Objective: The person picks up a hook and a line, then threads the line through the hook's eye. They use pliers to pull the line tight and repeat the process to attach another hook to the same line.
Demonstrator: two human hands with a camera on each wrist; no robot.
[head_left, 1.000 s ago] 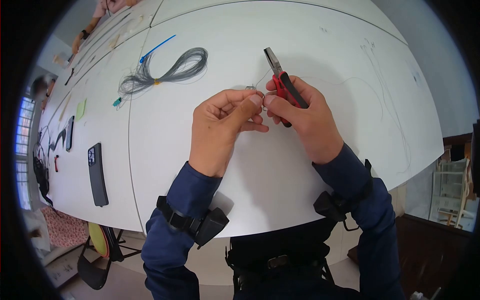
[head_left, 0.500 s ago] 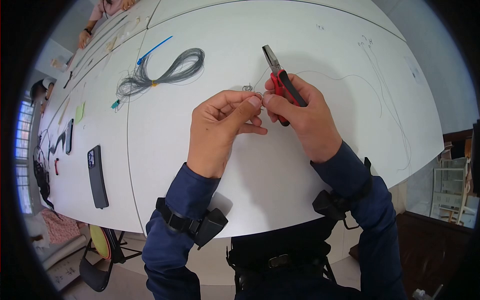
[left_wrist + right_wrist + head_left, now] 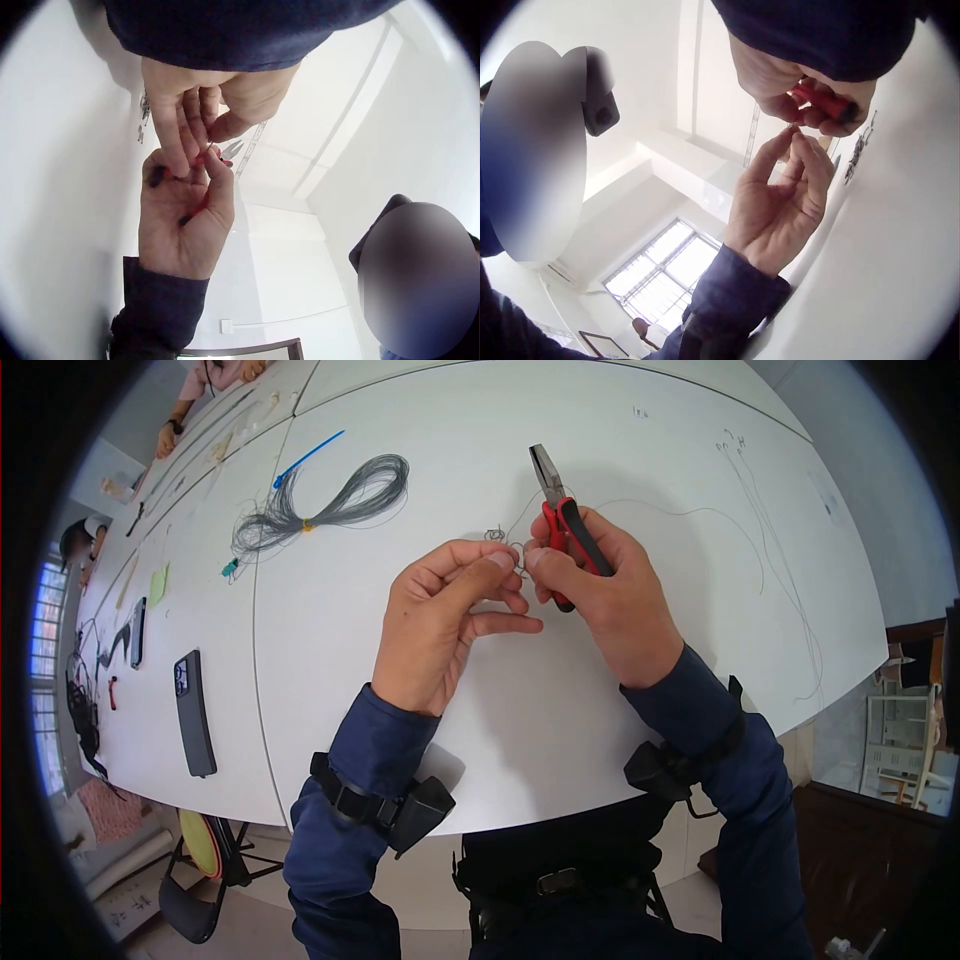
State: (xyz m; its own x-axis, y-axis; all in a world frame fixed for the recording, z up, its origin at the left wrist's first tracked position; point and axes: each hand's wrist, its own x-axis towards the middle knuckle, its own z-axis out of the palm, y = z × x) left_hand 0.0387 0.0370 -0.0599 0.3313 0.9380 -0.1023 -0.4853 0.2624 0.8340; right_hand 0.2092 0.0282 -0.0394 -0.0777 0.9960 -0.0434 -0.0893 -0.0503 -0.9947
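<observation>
Fingers (image 3: 496, 564) of left hand (image 3: 435, 610) pinched fine wire (image 3: 519, 557).
Right hand (image 3: 628, 595) gripped pliers (image 3: 584, 540); loose strands (image 3: 803, 618) lay near the table's (image 3: 560, 750) right edge.

The pliers (image 3: 570, 518) have a smooth, shiny metal head and handles (image 3: 588, 545) that look like plastic. The bundled wire (image 3: 345, 515) looks smooth with a faint gloss. The table (image 3: 560, 760) has a smooth finish. The phone (image 3: 197, 715) looks matt; the sleeves (image 3: 400, 735) are matt cloth; the long tie (image 3: 312, 457) looks plastic.
</observation>
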